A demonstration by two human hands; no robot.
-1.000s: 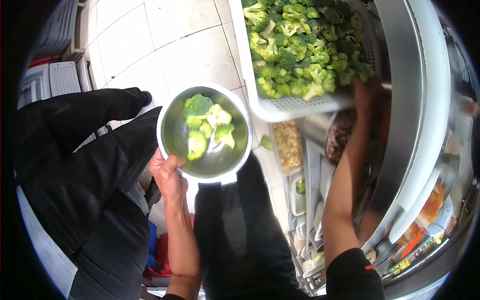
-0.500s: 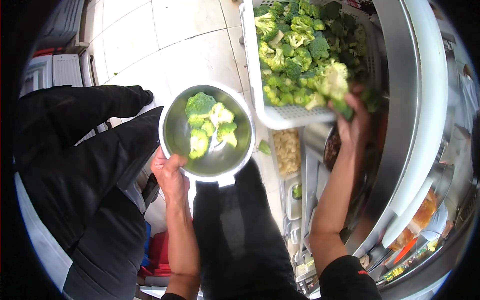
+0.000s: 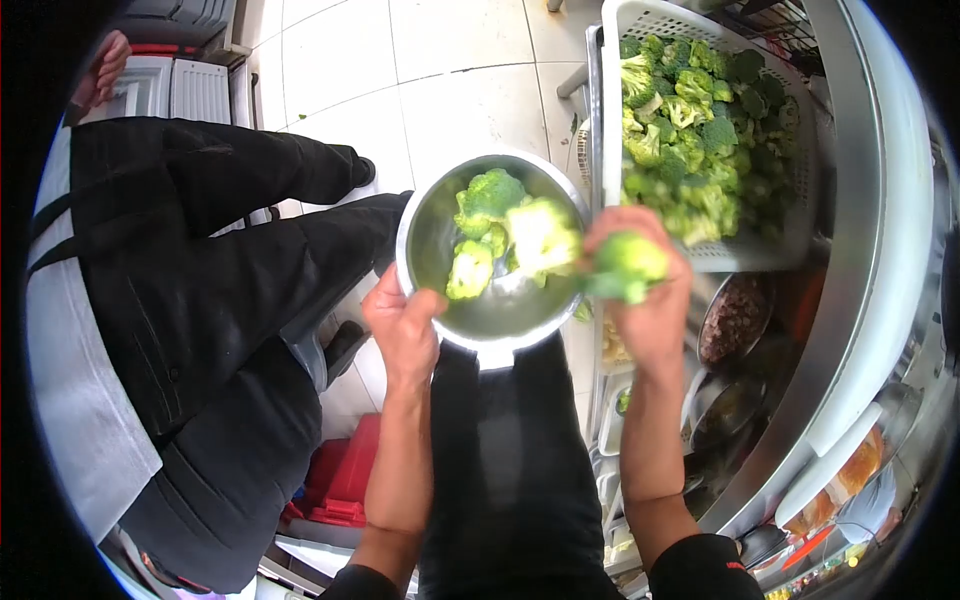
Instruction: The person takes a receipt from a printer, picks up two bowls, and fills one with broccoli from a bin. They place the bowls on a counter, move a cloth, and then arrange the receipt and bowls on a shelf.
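Note:
My left hand [image 3: 405, 325] grips the near left rim of a round metal bowl [image 3: 520, 315], thumb over the edge. Several broccoli florets [image 3: 490, 195] lie inside the bowl. At the bowl's right rim is my right hand [image 3: 645, 300], blurred by motion and closed around broccoli florets [image 3: 628, 266]. Another pale, blurred floret [image 3: 545, 237] shows just left of those fingers, over the bowl. Beyond my right hand stands a white perforated basket [image 3: 612, 105] heaped with cut broccoli [image 3: 685, 150].
A person in black trousers [image 3: 250, 220] stands close on the left. Below the basket sit a pot of dark reddish food [image 3: 737, 318] and white containers [image 3: 615, 415]. A metal counter edge [image 3: 875, 200] curves along the right. A red bin [image 3: 345, 470] is low at left.
My right hand has moved from the basket leftward to the bowl, carrying broccoli. The bowl and basket now appear farther right in view. The other person's hand now shows at upper left.

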